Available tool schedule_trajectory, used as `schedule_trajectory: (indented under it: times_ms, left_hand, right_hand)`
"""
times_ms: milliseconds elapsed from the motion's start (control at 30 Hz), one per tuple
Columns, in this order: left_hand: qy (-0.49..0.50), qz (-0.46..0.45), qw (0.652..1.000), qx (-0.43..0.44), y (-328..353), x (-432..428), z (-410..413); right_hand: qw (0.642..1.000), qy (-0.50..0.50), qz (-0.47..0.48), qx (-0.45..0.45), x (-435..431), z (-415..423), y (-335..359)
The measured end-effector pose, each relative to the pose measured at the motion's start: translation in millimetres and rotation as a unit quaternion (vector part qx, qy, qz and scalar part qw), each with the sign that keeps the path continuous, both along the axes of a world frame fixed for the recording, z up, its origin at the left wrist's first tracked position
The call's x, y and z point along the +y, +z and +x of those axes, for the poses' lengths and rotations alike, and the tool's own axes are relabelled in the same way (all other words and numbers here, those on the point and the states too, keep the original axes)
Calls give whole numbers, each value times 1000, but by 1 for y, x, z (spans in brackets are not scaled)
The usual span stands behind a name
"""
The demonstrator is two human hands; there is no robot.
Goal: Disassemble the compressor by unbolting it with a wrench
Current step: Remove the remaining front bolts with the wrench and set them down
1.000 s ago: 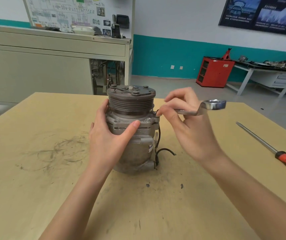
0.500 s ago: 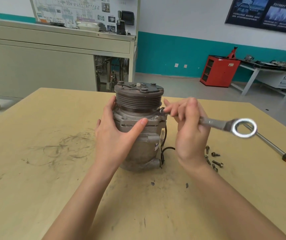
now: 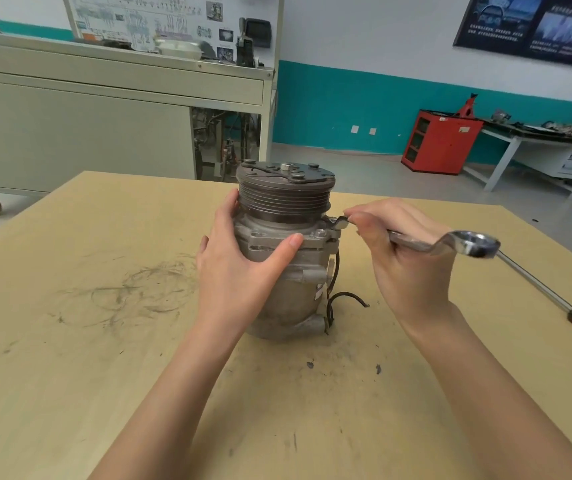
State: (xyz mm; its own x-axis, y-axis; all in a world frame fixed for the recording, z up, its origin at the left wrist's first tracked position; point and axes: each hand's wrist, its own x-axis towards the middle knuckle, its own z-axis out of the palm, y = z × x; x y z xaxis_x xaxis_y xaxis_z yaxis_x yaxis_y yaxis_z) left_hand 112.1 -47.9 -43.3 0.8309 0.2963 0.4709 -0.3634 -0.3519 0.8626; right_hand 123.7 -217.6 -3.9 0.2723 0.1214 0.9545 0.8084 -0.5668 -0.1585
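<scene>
**Right at the flange: wrench set against the compressor**

Well, the right hand (image 3: 406, 268) has its fingers curled round the shank of the wrench (image 3: 416, 243), thumb and fingertips bunched near the working end. That end sits at the right edge of the compressor's (image 3: 298, 299) flange, just under the grooved pulley (image 3: 284, 202); whether it is seated on a bolt head I cannot tell, as the fingers hide most of it. The ring end juts out to the right, clear of the hand.

The left hand (image 3: 239, 271) grips the compressor from its left side, palm flat to the housing, thumb laid across the front of the flange, fingers wrapped round behind.

The compressor stands upright, pulley uppermost, near the middle of the tan table (image 3: 104, 375). A black wire (image 3: 347, 296) curls out from its lower right onto the tabletop. To the right lies a screwdriver (image 3: 537, 289) with a red and black handle, its shaft passing under the wrench's ring end. Dark scuff marks (image 3: 139, 292) smear the table to the left. Beyond stand a grey cabinet (image 3: 70, 133) and a red cabinet (image 3: 440, 143).
</scene>
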Motion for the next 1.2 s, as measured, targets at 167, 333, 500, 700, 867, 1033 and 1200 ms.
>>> schedule_trajectory:
  times_ms: [167,333,500,700,867,1033,1200]
  left_hand:
    - [-3,-4,1000,-1,1,-1,0]
    - [-3,-6,1000,5,1,0,0]
    - [1,-5,1000,2,1,-1,1]
    - [7,-6,1000,4,0,-1,1]
    - [0,-13,1000,1,-1,-1,1]
    - [4,-12,1000,-3,-2,-2,0]
    - [4,-10,1000,-5,-1,-2,0]
  right_hand:
    - [996,28,72,53,1,1,-9]
    - [806,267,411,332,-11,35,-6]
    - [662,371,381,529,-8,86,2]
    - [557,452,288,634,2,116,-9]
    - [620,406,390,546,-22,85,25]
    - [881,210,272,325,-26,29,55]
    - [980,63,113,150,8,0,26]
